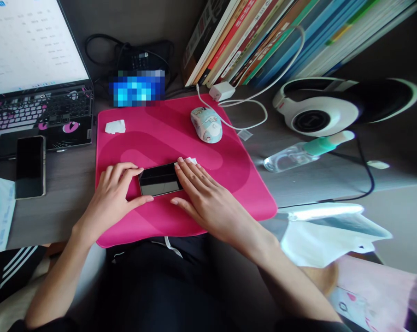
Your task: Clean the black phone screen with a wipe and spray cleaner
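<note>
At the middle of the pink mat (167, 124), your left hand (116, 186) pinches the left end of the phone (160, 180), which lies flat. Expect it to be stiff, light, slick, breakable glass, so hold its side edges. Your right hand (204, 198) rests open, pressing a wipe (190, 160) at its right end.

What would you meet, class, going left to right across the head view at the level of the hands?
In order: dark smartphone lying flat → left hand → glossy black phone → right hand → clear plastic spray bottle with a teal neck.
</note>
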Demonstrator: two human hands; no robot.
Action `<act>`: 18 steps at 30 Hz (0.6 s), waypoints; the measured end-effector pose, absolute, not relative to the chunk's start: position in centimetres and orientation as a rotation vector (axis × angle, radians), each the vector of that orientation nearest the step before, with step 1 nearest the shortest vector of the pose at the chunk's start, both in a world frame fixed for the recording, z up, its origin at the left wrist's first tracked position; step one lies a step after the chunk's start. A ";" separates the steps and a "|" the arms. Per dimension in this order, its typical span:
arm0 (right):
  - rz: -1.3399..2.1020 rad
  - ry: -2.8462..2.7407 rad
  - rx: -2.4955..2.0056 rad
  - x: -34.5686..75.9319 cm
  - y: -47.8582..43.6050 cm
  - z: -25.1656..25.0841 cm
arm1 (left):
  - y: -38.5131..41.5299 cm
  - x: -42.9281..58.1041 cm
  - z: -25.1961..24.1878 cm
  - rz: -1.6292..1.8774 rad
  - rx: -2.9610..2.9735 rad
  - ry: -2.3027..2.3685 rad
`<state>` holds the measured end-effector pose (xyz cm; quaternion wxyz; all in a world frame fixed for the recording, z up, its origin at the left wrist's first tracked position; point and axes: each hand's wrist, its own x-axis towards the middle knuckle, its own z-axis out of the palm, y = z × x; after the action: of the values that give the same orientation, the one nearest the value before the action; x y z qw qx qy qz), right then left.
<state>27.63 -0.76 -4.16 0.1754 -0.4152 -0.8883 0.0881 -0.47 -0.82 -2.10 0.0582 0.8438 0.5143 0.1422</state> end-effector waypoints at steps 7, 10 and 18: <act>0.097 -2.531 -1.208 27.4 -2.3 -3.5 | -0.8 -0.4 -2.1 0.398 2.577 1.584; 0.059 -2.534 -1.233 27.4 -3.3 -3.1 | -0.8 -0.4 -2.2 0.400 2.574 1.578; 0.107 -2.511 -1.175 27.6 -1.7 -3.7 | -0.8 -0.7 -2.0 0.428 2.535 1.526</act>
<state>27.60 -1.66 -3.65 0.1825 -0.4165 -0.8898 0.0379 -0.72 -0.77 -2.00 0.0757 0.8455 0.5089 0.1429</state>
